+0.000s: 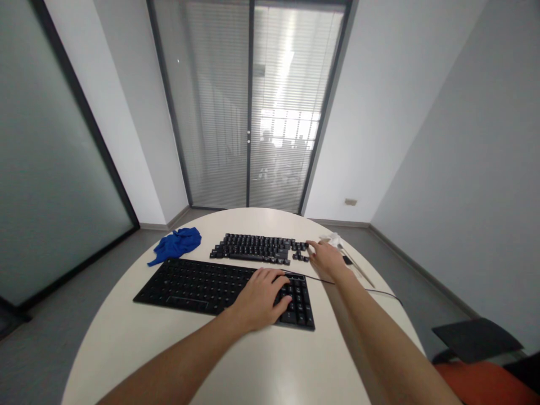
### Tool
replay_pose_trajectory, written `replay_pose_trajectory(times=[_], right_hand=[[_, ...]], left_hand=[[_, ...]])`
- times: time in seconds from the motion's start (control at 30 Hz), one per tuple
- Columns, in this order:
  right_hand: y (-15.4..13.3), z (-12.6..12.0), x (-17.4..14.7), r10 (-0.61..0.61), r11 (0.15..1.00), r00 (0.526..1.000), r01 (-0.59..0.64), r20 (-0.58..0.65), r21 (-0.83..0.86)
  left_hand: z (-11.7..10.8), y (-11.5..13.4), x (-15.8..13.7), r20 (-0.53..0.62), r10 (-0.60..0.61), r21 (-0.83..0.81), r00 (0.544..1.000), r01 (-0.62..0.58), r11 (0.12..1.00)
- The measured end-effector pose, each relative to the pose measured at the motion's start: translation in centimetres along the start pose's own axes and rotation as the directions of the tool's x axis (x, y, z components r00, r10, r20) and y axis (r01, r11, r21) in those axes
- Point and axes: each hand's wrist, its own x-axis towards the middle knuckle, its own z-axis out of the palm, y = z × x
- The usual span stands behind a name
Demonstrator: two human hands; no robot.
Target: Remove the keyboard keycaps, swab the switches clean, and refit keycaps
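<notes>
A black keyboard (pixel 189 284) lies across the near half of the round table; keycaps sit on its right-hand number pad, while most of its left and middle shows bare key posts. My left hand (pixel 260 298) rests on the keyboard beside the number pad, fingers spread and palm down. Beyond the keyboard, loose black keycaps (pixel 257 247) are laid out in rows in a keyboard pattern. My right hand (pixel 327 259) reaches to the right end of those rows, its fingertips closed at a small dark keycap (pixel 306 245).
A crumpled blue cloth (pixel 179 244) lies at the table's left. On the right are a white crumpled piece (pixel 332 239), a thin stick-like tool (pixel 358 267) and a black cable (pixel 382 292). A chair with an orange seat (pixel 485 382) stands at lower right.
</notes>
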Motion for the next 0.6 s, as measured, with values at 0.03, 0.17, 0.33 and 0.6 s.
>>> replay_pose_trajectory(times=[0.03, 0.17, 0.33, 0.6], right_hand=[[0.0, 0.0, -0.1, -0.001, 1.0, 1.0, 0.001, -0.004, 0.004], [0.0, -0.1, -0.6, 0.003, 1.0, 0.999, -0.002, -0.033, 0.03], [0.3, 0.3, -1.2, 0.006, 0.995, 0.998, 0.001, -0.068, 0.103], [1.8, 0.9, -2.6, 0.104, 0.939, 0.988, -0.059, -0.115, 0.338]], left_hand=[[0.0, 0.0, 0.0, 0.0, 0.001, 0.0, 1.0, -0.001, 1.0], [0.1, -0.1, 0.0, -0.003, 0.007, -0.004, 1.0, -0.007, 1.0], [0.3, -0.1, 0.0, 0.0, -0.003, -0.009, 1.0, 0.003, 1.0], [0.5, 0.0, 0.0, -0.028, -0.04, -0.03, 0.999, 0.039, 0.999]])
